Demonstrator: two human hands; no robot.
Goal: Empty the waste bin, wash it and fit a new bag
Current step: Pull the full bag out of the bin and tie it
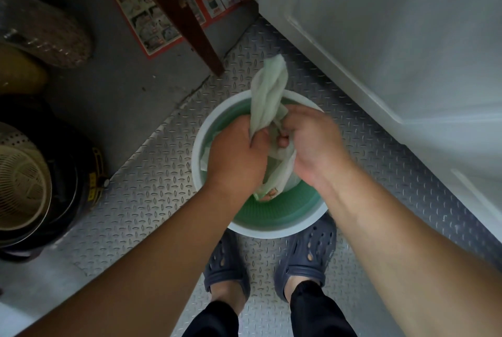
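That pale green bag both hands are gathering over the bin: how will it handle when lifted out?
Probably floppy: the bag crumples into loose folds where the left hand and right hand bunch it. Likely light, since its free end stands up above the grip. The thin film could tear or slip, so lift it slowly clear of the bin.

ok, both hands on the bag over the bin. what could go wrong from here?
1. Both hands, left and right, bunch the bag at its neck only; thin film may tear as it lifts.
2. Waste shows low in the bag, over the bin; a rip could spill it near the shoes.
3. The bin may lift with it.
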